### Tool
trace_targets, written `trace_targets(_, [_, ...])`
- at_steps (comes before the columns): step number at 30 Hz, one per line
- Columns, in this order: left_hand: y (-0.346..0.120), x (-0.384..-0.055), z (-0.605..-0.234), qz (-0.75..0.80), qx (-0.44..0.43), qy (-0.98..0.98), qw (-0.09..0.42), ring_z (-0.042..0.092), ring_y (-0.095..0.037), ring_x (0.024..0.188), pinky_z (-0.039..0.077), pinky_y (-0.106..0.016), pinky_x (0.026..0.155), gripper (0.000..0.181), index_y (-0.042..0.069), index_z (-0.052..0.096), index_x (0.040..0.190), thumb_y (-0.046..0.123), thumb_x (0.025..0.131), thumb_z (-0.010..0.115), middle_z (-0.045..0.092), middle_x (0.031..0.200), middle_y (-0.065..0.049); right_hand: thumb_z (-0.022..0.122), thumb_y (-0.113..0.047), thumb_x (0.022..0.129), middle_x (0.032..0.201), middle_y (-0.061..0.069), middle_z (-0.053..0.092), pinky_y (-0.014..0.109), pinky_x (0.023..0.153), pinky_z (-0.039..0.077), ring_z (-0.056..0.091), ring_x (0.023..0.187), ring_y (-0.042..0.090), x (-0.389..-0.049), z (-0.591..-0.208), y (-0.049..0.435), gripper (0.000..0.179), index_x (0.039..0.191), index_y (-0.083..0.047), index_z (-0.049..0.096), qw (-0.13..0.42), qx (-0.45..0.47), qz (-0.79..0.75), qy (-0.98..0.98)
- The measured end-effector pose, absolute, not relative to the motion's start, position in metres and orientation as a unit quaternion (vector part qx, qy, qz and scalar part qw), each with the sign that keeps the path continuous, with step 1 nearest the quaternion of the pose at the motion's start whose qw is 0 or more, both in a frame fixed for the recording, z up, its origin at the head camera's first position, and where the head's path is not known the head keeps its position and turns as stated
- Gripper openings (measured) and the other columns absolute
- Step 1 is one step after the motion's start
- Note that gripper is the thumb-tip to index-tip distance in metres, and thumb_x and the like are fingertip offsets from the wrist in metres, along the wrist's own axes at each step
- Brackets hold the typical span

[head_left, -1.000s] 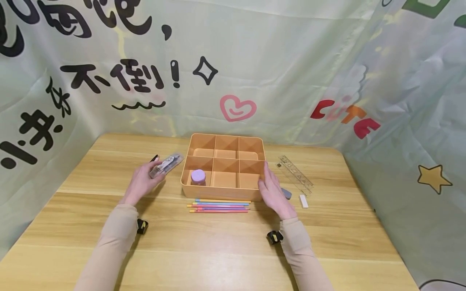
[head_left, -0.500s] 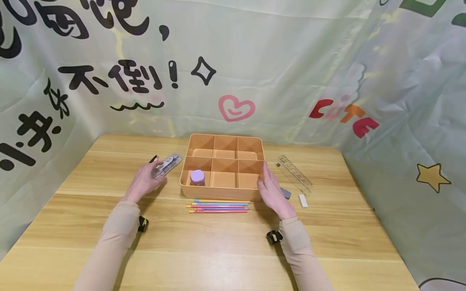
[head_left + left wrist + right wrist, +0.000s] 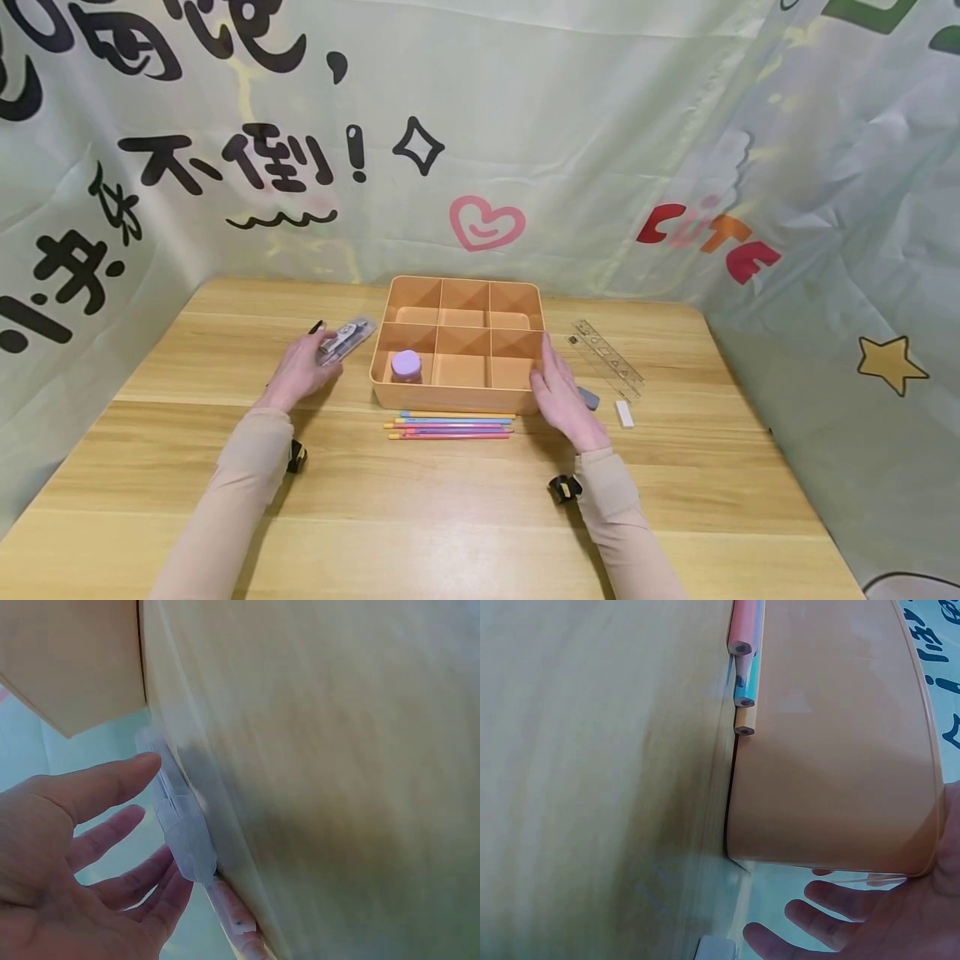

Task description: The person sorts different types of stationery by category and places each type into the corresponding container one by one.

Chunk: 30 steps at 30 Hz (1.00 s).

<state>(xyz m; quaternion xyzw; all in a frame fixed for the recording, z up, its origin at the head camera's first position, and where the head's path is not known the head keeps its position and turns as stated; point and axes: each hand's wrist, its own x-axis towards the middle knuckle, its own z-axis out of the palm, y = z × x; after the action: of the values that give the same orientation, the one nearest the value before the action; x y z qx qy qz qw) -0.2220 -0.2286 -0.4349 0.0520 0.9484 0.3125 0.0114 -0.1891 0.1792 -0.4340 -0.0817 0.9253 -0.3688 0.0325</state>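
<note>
My left hand [image 3: 300, 371] is at a slim clear plastic case [image 3: 349, 337] lying on the table left of the organizer box. In the left wrist view, thumb and fingers spread loosely at the case [image 3: 180, 825], fingertips right at its near end. A black tip [image 3: 317, 327] shows behind this hand. My right hand [image 3: 561, 396] rests with extended fingers along the right side of the orange six-compartment organizer box [image 3: 450, 396]; the right wrist view shows those fingers spread past its corner. A jar with a purple lid [image 3: 407, 365] stands in the front left compartment.
Several colored pencils [image 3: 450, 425] lie along the box's front. To the right are a clear stencil ruler [image 3: 609, 354], a white eraser [image 3: 624, 414] and a grey-blue object [image 3: 588, 398] partly behind my right hand. A printed cloth [image 3: 585, 167] hangs behind the table.
My left hand has eased slightly around the plastic case, and its wrist has shifted a little to the right. The right hand stays against the box. The head view has moved slightly.
</note>
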Motion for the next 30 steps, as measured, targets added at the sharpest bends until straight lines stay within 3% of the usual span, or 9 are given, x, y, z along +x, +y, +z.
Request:
trace_targets(22, [-0.222,-0.231,-0.432,0.260,0.043,0.965,0.005,0.058,-0.041,0.094,0.051,-0.045,0.076,0.041,-0.005,0.052,0.125,0.011,0.091,0.069,0.058,0.116,-0.038,0.034,-0.018,0.107,0.169,0.023,0.003,0.059,0.128,0.004,0.006,0.156,0.045,-0.190,-0.434,0.178,0.068,0.161,-0.004,-0.005,0.031,-0.083,-0.376,0.922])
trace_targets(30, [-0.218,-0.227,-0.431,0.246,0.052,0.968,-0.017,0.062,-0.047,0.098,0.054,-0.056,0.080,0.040,-0.005,0.052,0.125,0.011,0.092,0.069,0.060,0.119,-0.040,0.033,-0.019,0.106,0.169,0.023,0.002,0.059,0.128,0.003,0.006,0.156,0.044,-0.190,-0.434,0.178,0.068,0.161,-0.003,-0.005,0.029,-0.087,-0.376,0.922])
